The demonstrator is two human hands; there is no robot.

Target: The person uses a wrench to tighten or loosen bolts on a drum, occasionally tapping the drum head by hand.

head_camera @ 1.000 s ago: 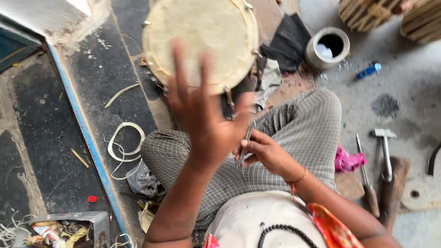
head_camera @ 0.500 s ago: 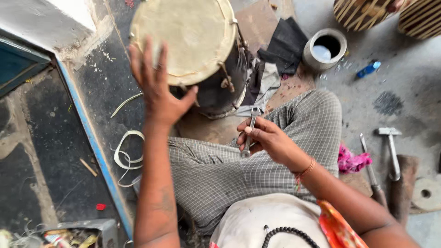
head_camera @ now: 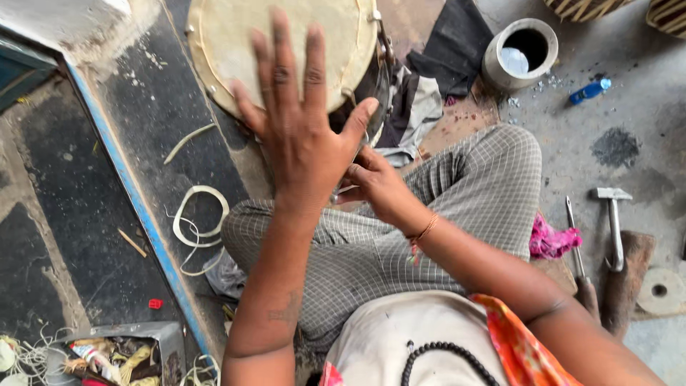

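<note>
Seated person working on a round drum with a pale tan skin head [head_camera: 286, 43], which is lying tilted on the floor just beyond the crossed legs in grey checked trousers [head_camera: 457, 207]. The left hand [head_camera: 300, 136] is hanging above the drumhead with all fingers spread wide and nothing in it. The right hand [head_camera: 382, 186] is closing around a thin metal tool [head_camera: 344, 191] beside the drum's near rim — the fingers are curling together over it.

Judged from this pose, the step in hand is working at the near rim with the tool. It would go best with the open palm settling flat on the skin to steady the drum, and with the tool tip kept on the rim fittings and away from the membrane, since a slip could scratch or pierce it.

Around the work: a grey cylindrical pot [head_camera: 520, 51], a small blue bottle [head_camera: 589, 91], a metal-headed hammer [head_camera: 613, 221], a pink crumpled cloth [head_camera: 552, 241], dark and grey rags [head_camera: 429, 93], and loops of pale cord [head_camera: 200, 221] near a blue painted strip [head_camera: 136, 207] are lying on the floor.

Hard to make out — the tool's tip and most of its length are being covered by the left wrist, so its kind cannot be told. The drum's far edge is being cut off by the frame, and its body is mostly hidden beneath the skin and the raised hand.
</note>
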